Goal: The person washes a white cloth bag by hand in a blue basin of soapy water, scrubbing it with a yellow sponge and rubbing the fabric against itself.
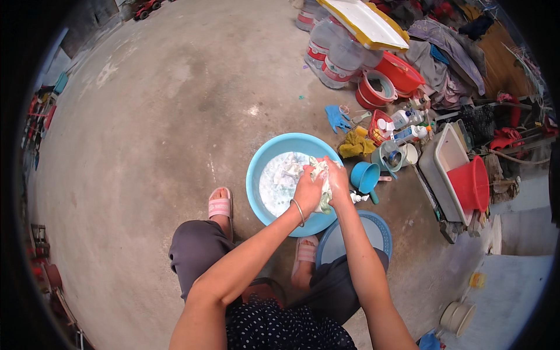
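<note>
A light blue plastic basin [255,175] stands on the concrete floor before me, holding sudsy water. My left hand [309,189], with a bangle at the wrist, grips a wet pale cloth with green patches [324,202] above the basin's right side. On the cloth's other side, my right hand [337,177] is closed on it too, close to the left one. More whitish cloth [289,171] lies in the suds to the left of my hands. The cloth's middle is partly hidden by my fingers.
A blue basin with a perforated rim [385,232] sits by my right knee. To the right are a blue dipper [365,175], a yellow cloth [356,145], a blue glove [337,118], several bottles, a red bucket [474,183] and a pale tub [442,175]. Large water bottles [341,61] stand farther off.
</note>
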